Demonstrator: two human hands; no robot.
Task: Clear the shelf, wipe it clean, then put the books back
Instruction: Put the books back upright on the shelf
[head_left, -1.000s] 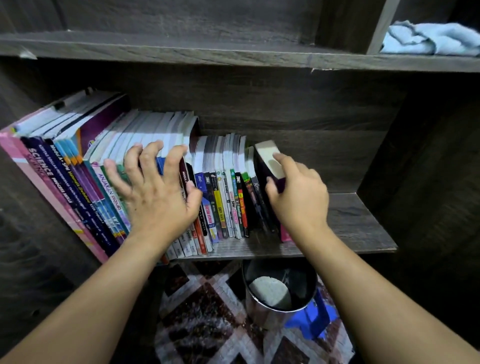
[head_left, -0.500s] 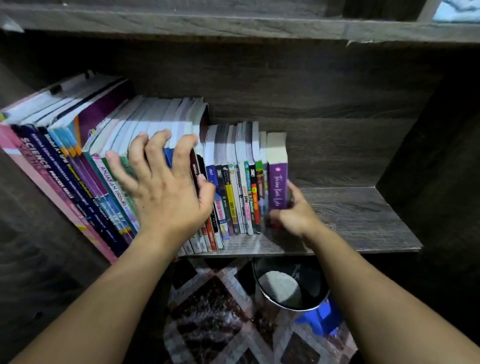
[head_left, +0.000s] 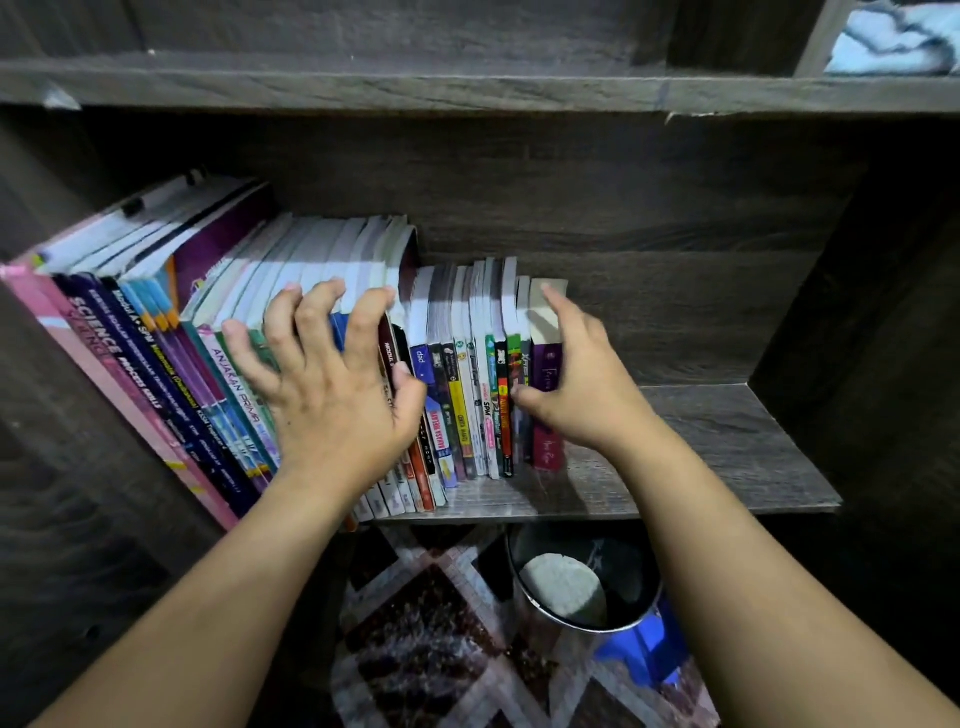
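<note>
The left hand (head_left: 332, 400) is splayed wide against the row of books (head_left: 460, 395). Its bent fingertips rest on the top edges of the taller, leaning ones and its thumb lies on a dark red spine. Just to its right, the right hand (head_left: 579, 387) has hold of the purple book (head_left: 546, 449) at the end of the row, with the forefinger laid along the top and the thumb pressed to the spines on its left. That book stands upright on the shelf (head_left: 701, 452), touching its neighbour. Below the right wrist a metal pail (head_left: 631, 564) sits on a patterned rug (head_left: 426, 629). High above the right hand lies a pale blue cloth (head_left: 893, 44).
</note>
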